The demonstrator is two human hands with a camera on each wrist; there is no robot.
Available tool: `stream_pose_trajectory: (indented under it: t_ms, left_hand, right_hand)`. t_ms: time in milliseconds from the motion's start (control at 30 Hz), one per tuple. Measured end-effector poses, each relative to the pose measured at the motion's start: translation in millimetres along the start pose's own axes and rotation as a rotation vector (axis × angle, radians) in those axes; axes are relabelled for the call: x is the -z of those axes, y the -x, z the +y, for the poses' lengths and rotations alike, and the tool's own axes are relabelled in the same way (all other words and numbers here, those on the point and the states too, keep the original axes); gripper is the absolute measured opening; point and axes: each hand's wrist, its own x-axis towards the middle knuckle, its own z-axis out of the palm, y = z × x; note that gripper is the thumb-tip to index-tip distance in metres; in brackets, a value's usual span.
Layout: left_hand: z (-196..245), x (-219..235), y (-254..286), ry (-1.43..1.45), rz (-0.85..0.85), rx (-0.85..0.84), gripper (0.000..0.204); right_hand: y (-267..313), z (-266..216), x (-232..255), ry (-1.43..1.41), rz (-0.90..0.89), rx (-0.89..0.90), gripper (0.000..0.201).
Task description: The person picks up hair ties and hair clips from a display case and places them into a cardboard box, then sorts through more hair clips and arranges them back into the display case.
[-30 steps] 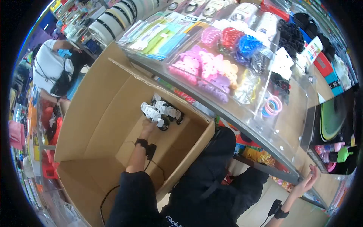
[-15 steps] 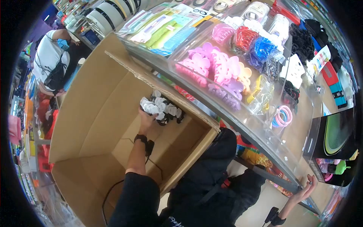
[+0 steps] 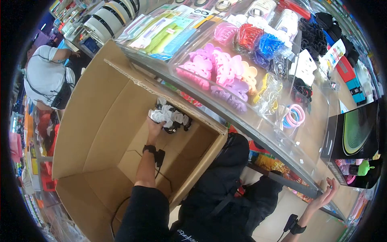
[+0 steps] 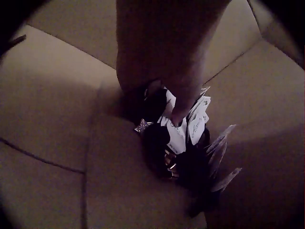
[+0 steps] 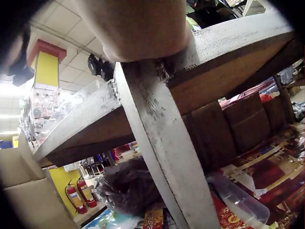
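My left hand (image 3: 154, 128) reaches down into a large cardboard box (image 3: 96, 133). It grips one side of a bunch of black hair ties with white paper tags (image 3: 174, 117) lying at the box's bottom. Close up in the left wrist view, the thumb presses on the white tags (image 4: 196, 125), and a sparkly star ornament (image 4: 142, 126) and gold-coloured bits show among the black bands. My right hand (image 3: 328, 195) rests at the corner of the display table (image 3: 278, 155), fingers loosely extended and holding nothing.
Clear trays on the table hold claw clips (image 3: 227, 68), packaged combs (image 3: 161, 34) and hair rings (image 3: 294, 115). A black box (image 3: 354, 141) stands at the right. Another person (image 3: 50, 76) is at the far left. Under the table lie packaged goods (image 5: 128, 186).
My left hand has moved slightly up and left onto the edge of the tagged bunch, its fingers now around that side. The right hand stays at the table corner.
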Motion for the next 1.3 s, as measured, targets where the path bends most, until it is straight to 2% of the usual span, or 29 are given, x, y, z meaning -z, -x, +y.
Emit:
stream_pose_trajectory:
  t_ms: [67,200,267,400,467,533,600,633,667,700,733,800,833,867,933,1000,1067,1133,1200,1300]
  left_hand:
    - [-7,-5,-1,0.189,-0.061,-0.056,0.07]
    - [7,-10,4,0.188,-0.073,0.014,0.068]
    - [12,-14,7,0.087,0.051,0.071,0.064]
    - [16,-19,17,0.113,0.092,-0.04,0.061]
    - [17,-22,25,0.159,0.163,0.016,0.069]
    - [7,-15,25,0.101,0.123,0.059,0.07]
    - [-7,-9,30,0.092,0.214,0.142,0.066]
    - [-3,-2,31,0.055,0.193,0.203,0.057]
    - [-1,3,37,0.05,0.186,0.193,0.057]
    - [3,12,43,0.205,0.155,0.335,0.053]
    - [25,21,52,0.359,0.123,0.478,0.05]
    - [59,40,65,0.552,0.116,0.637,0.047]
    - [77,46,69,0.614,0.073,0.559,0.044]
    - [96,54,76,0.506,0.123,0.556,0.041]
    - [104,73,71,0.498,0.127,0.589,0.038]
    - [125,84,74,0.493,0.099,0.567,0.041]
    - [147,91,79,0.718,0.023,0.593,0.041]
    - [188,82,103,0.886,-0.1,0.406,0.045]
    - [240,73,122,0.934,-0.306,0.276,0.047]
    - [319,55,154,0.915,-0.476,0.087,0.053]
  right_hand:
    - [0,0,0,-0.005,0.007,-0.003,0.034]
    - [3,2,0,-0.018,0.01,-0.009,0.033]
    - [2,2,-1,-0.034,0.023,-0.028,0.032]
    - [5,10,3,0.009,0.017,0.005,0.033]
    - [4,13,2,-0.039,0.02,0.022,0.032]
    - [4,18,2,-0.063,0.024,0.034,0.031]
    - [4,16,1,-0.096,0.011,0.052,0.031]
    - [4,15,1,-0.118,0.015,0.047,0.031]
    - [4,16,0,-0.12,0.024,0.037,0.031]
    - [4,16,0,-0.135,0.029,0.041,0.031]
    - [4,16,-1,-0.15,0.033,0.045,0.031]
    - [4,15,-1,-0.145,0.05,0.033,0.031]
    - [5,15,-1,-0.146,0.059,0.033,0.03]
    - [5,16,-1,-0.146,0.069,0.034,0.03]
    - [4,13,3,-0.162,0.072,0.009,0.03]
    - [1,1,10,-0.354,0.158,-0.045,0.028]
    - [5,-13,18,-0.389,0.207,-0.088,0.028]
    - [11,-27,26,-0.625,0.226,-0.044,0.028]
    - [16,-58,33,-0.666,0.25,-0.033,0.027]
    - [21,-105,45,-0.807,-0.13,0.042,0.027]
